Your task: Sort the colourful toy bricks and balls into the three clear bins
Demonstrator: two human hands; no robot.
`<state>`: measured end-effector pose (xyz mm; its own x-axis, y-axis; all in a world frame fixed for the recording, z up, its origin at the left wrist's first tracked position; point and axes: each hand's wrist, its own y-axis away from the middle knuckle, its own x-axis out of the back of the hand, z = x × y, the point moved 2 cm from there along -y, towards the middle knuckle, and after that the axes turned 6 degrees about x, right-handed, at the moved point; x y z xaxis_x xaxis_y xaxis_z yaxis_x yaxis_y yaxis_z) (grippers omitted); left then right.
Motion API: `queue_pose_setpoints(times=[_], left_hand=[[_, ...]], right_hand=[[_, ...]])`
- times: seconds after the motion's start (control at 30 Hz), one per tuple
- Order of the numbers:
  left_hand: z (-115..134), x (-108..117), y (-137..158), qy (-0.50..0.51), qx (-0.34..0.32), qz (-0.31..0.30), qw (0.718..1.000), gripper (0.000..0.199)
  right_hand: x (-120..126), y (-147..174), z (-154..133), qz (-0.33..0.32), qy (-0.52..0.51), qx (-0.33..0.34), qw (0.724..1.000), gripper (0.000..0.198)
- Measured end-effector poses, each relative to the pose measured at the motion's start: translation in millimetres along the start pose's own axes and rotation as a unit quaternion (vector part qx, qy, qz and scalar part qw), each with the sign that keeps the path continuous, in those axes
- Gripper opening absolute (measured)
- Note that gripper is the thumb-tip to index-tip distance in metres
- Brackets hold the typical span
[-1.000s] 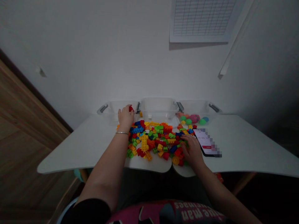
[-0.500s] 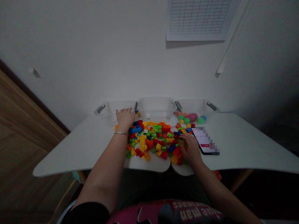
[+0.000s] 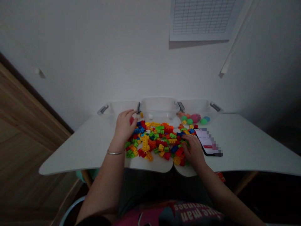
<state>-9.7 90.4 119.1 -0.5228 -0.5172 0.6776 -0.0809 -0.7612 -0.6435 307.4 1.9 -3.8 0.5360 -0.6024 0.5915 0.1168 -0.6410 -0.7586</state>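
Note:
A heap of colourful toy building blocks [image 3: 161, 146] is spread over the white table. My left hand [image 3: 125, 126] is at the back left edge of the heap, just in front of the left clear bin. Between its thumb and curled fingers shows a red toy block [image 3: 132, 120]; its exact shape is hidden. At the right end of the heap, my right hand [image 3: 194, 151] rests with thumb and fingers apart on the blocks. Nothing is visibly gripped in it. A yellow block figure [image 3: 145, 143] lies near the middle of the heap.
Three clear plastic bins line the wall: a left bin [image 3: 110, 110], a middle bin [image 3: 158, 105] with a small white piece, and a right bin [image 3: 199, 105] holding colourful balls and a pink toy. A phone [image 3: 205, 142] lies right of my right hand on the table [image 3: 249, 147].
My left hand has drawn back from over the left bin towards the heap, and a red block now shows between its fingers. My right hand has hardly moved.

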Motion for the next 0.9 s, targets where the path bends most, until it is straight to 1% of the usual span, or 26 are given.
queue_pose_setpoints(times=[0.07, 0.2, 0.27, 0.33, 0.43, 0.57, 0.67, 0.77, 0.9], left_hand=[[16, 3, 22, 0.0, -0.007, -0.041, 0.999, 0.035], [35, -1, 64, -0.008, -0.021, -0.162, 0.987, 0.031], [38, -2, 77, -0.035, -0.028, -0.214, 0.976, 0.03], [41, 0, 84, -0.062, -0.044, -0.246, 0.966, 0.03], [46, 7, 85, -0.094, -0.057, -0.258, 0.96, 0.031], [50, 13, 84, -0.139, -0.052, -0.278, 0.949, 0.027], [49, 8, 88, -0.147, -0.059, -0.29, 0.944, 0.027], [48, 1, 92, -0.163, -0.069, -0.292, 0.94, 0.033], [51, -4, 95, -0.193, -0.069, -0.271, 0.94, 0.032]], right_hand=[[-1, 1, 1, 0.0, 0.002, 0.003, 1.0, 0.026], [-1, 2, 1, -0.004, 0.001, 0.004, 1.0, 0.027], [-1, 2, 1, -0.001, 0.001, 0.002, 1.0, 0.027], [-1, 2, 0, 0.002, 0.002, 0.002, 1.0, 0.026], [0, 2, 0, 0.0, -0.003, 0.001, 1.0, 0.026], [0, 1, -1, 0.0, -0.009, -0.007, 1.0, 0.027], [0, 1, -1, -0.002, -0.008, -0.008, 1.0, 0.027], [0, 1, -1, -0.007, -0.008, -0.005, 1.0, 0.026], [0, 0, -2, -0.006, -0.002, -0.002, 1.0, 0.025]])
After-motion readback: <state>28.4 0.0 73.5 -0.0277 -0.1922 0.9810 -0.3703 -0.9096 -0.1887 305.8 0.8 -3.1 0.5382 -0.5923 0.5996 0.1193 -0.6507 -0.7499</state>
